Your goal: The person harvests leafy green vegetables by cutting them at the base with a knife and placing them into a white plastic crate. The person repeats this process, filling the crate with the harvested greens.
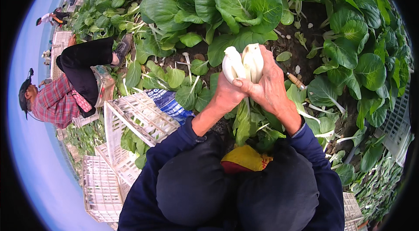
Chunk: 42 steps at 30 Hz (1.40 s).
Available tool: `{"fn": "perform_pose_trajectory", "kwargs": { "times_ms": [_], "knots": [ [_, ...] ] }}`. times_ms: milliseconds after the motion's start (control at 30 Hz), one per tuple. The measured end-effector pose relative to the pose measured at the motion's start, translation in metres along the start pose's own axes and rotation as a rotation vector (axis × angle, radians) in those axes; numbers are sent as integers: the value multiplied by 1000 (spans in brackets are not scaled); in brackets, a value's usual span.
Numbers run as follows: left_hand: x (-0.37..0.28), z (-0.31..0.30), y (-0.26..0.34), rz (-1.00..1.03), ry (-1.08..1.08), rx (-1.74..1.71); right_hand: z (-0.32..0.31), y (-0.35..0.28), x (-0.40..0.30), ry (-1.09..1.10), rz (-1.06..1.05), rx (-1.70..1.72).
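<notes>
Two cut pak choi heads are pressed together in front of me, white bases up: one pak choi base (pixel 232 62) on the left and another pak choi base (pixel 253 61) on the right. My left hand (pixel 228 95) wraps the left one, and my right hand (pixel 272 83) wraps the right one. My thumbs meet across the stalks. Green leaves (pixel 243 123) hang below my hands toward my knees. Just right of my right hand shows a knife with a wooden handle (pixel 295 81); its blade is partly hidden, and I cannot tell whether my fingers hold it.
Standing pak choi plants (pixel 242 2) grow ahead and right. Loose leaves (pixel 190 95) lie on the soil. White plastic crates (pixel 140 116) stand at my left, beside a blue printed sack (pixel 172 105). A grey crate (pixel 397 126) is far right. A co-worker (pixel 55 103) sits at left.
</notes>
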State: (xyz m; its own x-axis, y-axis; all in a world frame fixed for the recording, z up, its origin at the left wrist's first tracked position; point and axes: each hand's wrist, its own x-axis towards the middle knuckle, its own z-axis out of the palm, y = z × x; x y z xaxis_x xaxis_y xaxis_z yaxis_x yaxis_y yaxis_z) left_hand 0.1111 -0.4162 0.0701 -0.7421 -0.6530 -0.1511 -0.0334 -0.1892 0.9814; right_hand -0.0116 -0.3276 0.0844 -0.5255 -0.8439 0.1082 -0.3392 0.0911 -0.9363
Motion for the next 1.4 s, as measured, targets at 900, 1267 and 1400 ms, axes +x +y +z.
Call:
{"fn": "perform_pose_trajectory", "kwargs": {
  "times_ms": [900,1267,1400],
  "knots": [
    [-7,-4,59,19,-154,541,18,25,-25,-181,227,356],
    [-11,-39,38,-109,61,-387,-18,-43,-16,-373,-26,-197],
    [-14,-52,50,-88,-8,-410,-38,-94,-12,-189,-273,-425]
  ]
}}
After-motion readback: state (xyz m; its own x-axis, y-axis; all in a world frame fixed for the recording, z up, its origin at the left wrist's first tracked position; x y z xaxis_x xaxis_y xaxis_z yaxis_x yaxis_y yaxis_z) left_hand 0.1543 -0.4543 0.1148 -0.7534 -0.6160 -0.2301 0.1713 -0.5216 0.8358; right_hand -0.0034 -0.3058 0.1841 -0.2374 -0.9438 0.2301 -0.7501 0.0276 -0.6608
